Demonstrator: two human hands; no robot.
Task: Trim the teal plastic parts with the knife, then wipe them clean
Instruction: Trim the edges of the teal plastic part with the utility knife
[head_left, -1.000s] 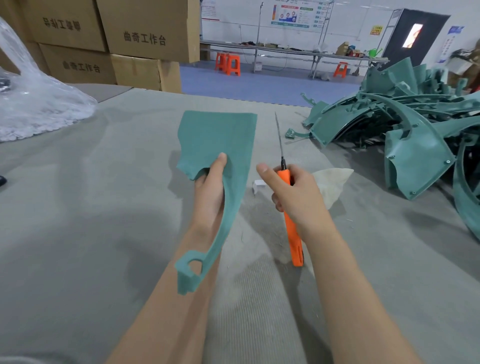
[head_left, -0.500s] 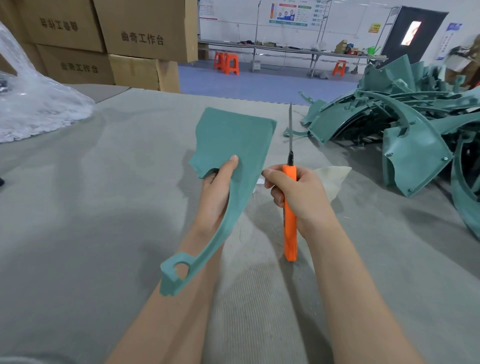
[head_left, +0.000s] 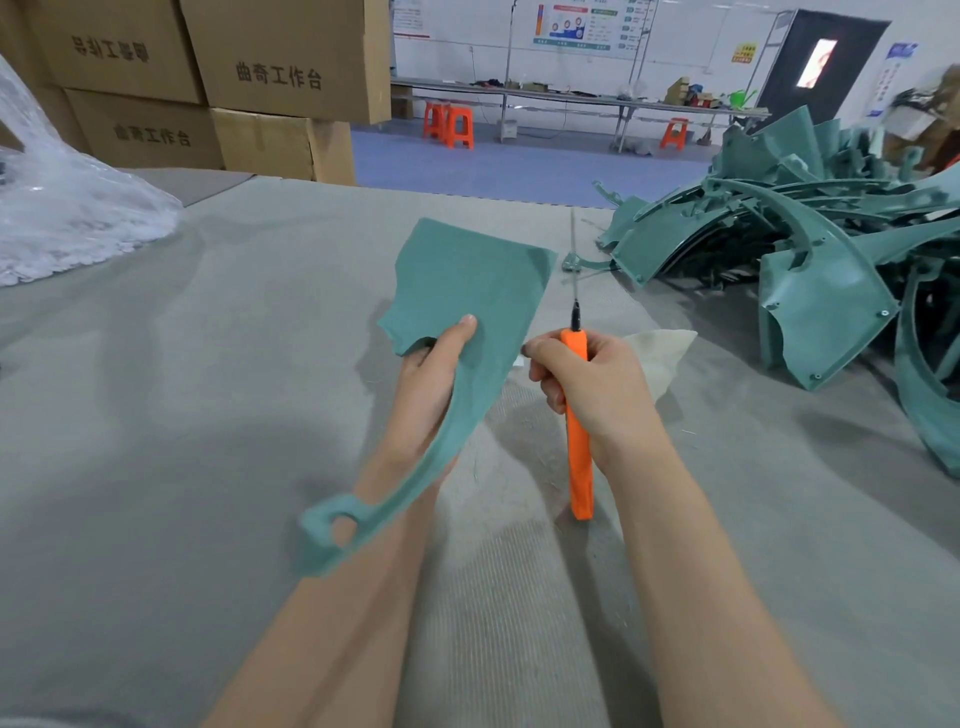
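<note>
left hand (head_left: 431, 379) bare | right hand (head_left: 597, 384) bare | forearms (head_left: 701, 571) uncovered

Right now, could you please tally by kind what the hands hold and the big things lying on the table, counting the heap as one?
teal part, held: 1
knife, held: 1
white cloth: 1
plastic bag: 1
heap of teal parts: 1
Total: 5

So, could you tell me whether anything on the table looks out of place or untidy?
The teal parts on the right lie in a tangled heap, not stacked. A cloth sits crumpled behind the right hand. Nothing else stands out.
</note>
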